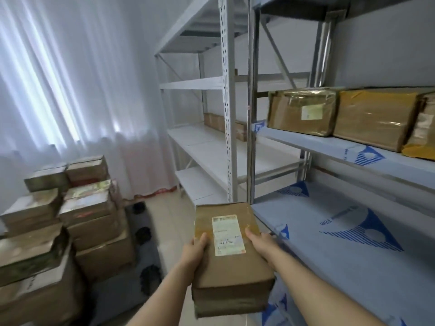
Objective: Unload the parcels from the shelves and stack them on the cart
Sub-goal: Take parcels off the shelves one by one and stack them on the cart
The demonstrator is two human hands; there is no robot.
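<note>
White pleated curtains [70,78] hang in soft folds across the back wall, light glowing through the thin cloth. Below them on the left, a stack of parcels [66,220] rises in uneven tiers: blocky cardboard boxes, several wrapped in glossy tape that catches the light. They sit on a dark cart [141,255] whose flat deck shows round black patches.

At the middle, both hands hold a flat, rectangular brown parcel [230,260] out in front, over the pale floor and beside the edge of the lowest shelf. It has a matte paper skin and a white printed label on top. The left hand [196,252] grips its left edge, thumb on top; the right hand [261,243] grips the right edge the same way.

Behind stands a white metal rack [227,114] with perforated uprights; one brown box [219,124] lies on it. To the right, grey shelves [341,231] carry smooth blue-printed film. On the upper one sit more parcels [303,114], shiny with tape.
</note>
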